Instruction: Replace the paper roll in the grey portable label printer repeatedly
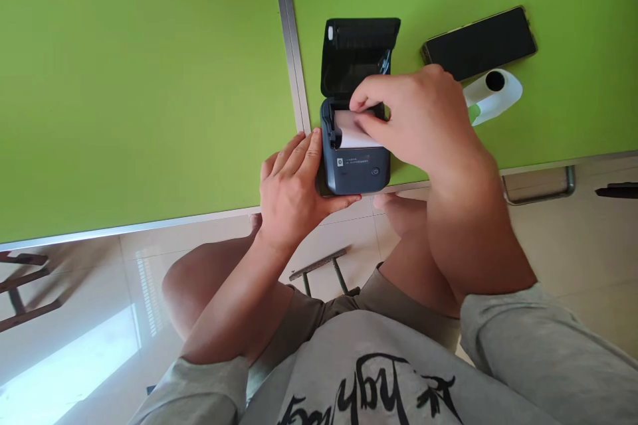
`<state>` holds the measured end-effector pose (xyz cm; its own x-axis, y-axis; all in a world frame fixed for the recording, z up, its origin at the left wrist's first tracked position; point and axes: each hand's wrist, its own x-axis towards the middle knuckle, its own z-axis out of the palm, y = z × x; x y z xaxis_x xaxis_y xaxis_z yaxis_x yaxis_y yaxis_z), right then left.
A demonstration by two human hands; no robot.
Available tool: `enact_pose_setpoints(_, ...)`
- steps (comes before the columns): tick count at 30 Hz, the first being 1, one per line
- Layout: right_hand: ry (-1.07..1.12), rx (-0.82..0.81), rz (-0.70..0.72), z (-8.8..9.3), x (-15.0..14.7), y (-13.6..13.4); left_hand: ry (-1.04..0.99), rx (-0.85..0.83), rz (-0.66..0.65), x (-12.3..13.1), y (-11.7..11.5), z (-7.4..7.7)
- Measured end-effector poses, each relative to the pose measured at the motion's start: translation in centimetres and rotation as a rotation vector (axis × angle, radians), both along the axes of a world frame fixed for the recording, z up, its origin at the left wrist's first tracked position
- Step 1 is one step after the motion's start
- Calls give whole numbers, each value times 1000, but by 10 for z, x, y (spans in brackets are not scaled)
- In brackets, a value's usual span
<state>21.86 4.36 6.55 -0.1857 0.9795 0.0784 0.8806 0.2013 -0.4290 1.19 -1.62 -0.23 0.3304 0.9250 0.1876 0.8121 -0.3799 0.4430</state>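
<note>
A small dark blue-grey label printer (353,176) rests at the front edge of the green table, its black lid (359,56) tipped back. White label paper (351,131) lies inside the open compartment. My left hand (293,182) braces the printer, with fingers along its left side and the thumb across its lower front edge. Over the compartment, my right hand (413,113) has thumb and forefinger pinched at the paper. The hand covers the compartment's right side, so the exact grip is partly hidden.
A dark phone (481,43) lies on the table (149,80) at the back right. Near it is a white paper roll (507,96) with a dark core, partly unrolled. A metal seam (293,46) crosses the table left of the printer. A stool (319,265) stands below.
</note>
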Motion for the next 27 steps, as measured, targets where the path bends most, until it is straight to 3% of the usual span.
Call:
enact_pose_setpoints(8,-112,-219,68,9,1,3,-16,-21,-4,0,0,1)
enact_pose_setpoints(15,76,-208,128,19,5,4,0,10,-6,1,-1,0)
enact_pose_setpoints(18,374,-220,165,17,19,0,-3,5,1,3,-1,0)
enact_pose_setpoints(22,1014,-201,161,-6,33,-2,-46,0,6,4,0,2)
enact_pose_setpoints(24,1184,-220,130,-18,32,-3,-114,-12,-4,1,3,4)
enact_pose_setpoints(27,1274,-272,126,-24,24,-5,-255,-32,-46,-5,9,10)
